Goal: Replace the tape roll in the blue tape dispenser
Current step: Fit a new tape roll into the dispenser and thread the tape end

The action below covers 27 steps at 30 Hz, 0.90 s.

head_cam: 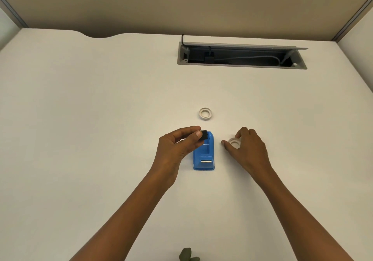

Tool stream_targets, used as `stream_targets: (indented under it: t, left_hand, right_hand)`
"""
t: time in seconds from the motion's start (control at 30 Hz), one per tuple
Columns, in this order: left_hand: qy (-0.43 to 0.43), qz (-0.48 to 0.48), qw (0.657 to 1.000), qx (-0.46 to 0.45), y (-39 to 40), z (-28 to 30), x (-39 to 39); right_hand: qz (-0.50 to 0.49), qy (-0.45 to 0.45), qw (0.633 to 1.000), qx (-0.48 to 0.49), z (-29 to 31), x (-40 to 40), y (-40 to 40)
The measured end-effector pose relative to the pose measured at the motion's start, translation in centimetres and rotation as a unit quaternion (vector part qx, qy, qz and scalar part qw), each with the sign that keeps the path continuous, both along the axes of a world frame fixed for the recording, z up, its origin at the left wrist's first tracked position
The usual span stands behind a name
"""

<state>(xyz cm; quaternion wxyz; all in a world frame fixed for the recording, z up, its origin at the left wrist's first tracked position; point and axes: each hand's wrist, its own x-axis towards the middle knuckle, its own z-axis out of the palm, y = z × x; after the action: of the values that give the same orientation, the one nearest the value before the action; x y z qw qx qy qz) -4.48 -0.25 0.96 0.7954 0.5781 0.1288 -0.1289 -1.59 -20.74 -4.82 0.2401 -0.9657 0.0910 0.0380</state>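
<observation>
The blue tape dispenser (203,155) stands on the white desk (101,119), its roll bay open and with no roll in it. My left hand (177,145) hovers at its far left corner, thumb and fingers pinched on a small black spindle (204,135). To the dispenser's right, my right hand (246,147) rests on the desk with its fingers curled around a white tape roll (234,142) lying flat. A second white tape roll (205,113) lies flat beyond the dispenser, apart from both hands.
An open grey cable tray (242,55) with cords inside is sunk into the desk at the back right. Beige partition walls (181,4) close off the far edge. A dark green object (187,255) pokes in at the bottom edge.
</observation>
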Motion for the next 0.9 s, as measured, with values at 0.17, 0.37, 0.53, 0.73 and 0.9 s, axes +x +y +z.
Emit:
stream_targets:
  t: [0.17, 0.37, 0.53, 0.73, 0.9]
  left_hand:
    - [0.000, -0.006, 1.000, 0.009, -0.1, 0.1, 0.0]
    - [0.000, -0.014, 1.000, 0.019, -0.5, 0.2, -0.1]
    - [-0.019, -0.022, 0.999, 0.031, -0.7, 0.8, 0.0]
    - [-0.039, -0.032, 0.998, 0.041, -0.7, 1.3, 0.0]
    - [-0.039, -0.025, 0.998, 0.043, -0.6, 1.5, 0.0]
  right_hand:
    - [-0.003, 0.010, 0.998, 0.070, 0.7, 0.0, -0.6]
    - [-0.006, -0.029, 0.960, 0.277, 3.8, -0.9, -0.5]
    - [0.058, 0.002, 0.876, 0.480, 6.6, -1.9, 0.3]
    - [0.110, 0.002, 0.835, 0.538, 7.3, -2.2, 1.4]
    - [0.122, -0.006, 0.842, 0.525, 7.6, -2.2, 1.7]
